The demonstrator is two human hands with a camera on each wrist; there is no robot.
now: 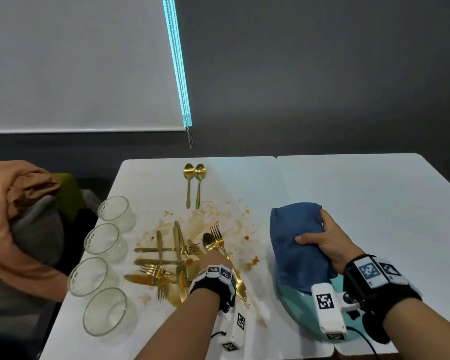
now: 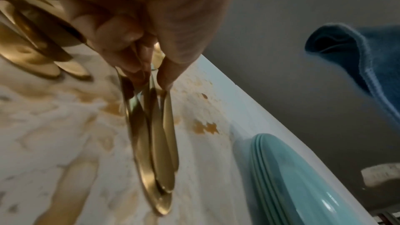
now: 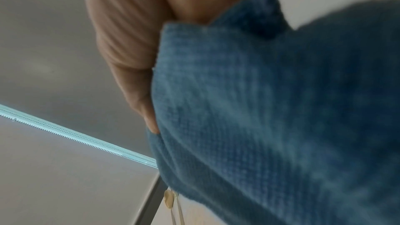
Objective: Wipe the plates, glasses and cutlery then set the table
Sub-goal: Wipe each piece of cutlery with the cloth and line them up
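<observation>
Dirty gold cutlery [image 1: 166,258] lies in a heap on the stained white table [image 1: 146,183]. My left hand [image 1: 213,258] reaches into the heap's right side. In the left wrist view its fingertips [image 2: 164,78] pinch the handles of a gold spoon and fork [image 2: 158,143], which lie low over the table. Two clean gold spoons [image 1: 194,183] lie side by side farther back. My right hand [image 1: 322,240] grips a folded blue cloth [image 1: 294,242] above a stack of teal plates [image 1: 296,300]. The same plates [image 2: 292,177] and cloth [image 2: 357,57] show in the left wrist view.
Several empty glasses [image 1: 116,210] stand in a row along the table's left edge. Brown sauce smears [image 1: 200,216] cover the table's middle. A heap of orange and grey clothing [image 1: 24,216] sits to the left. A second white table [image 1: 374,190] adjoins on the right.
</observation>
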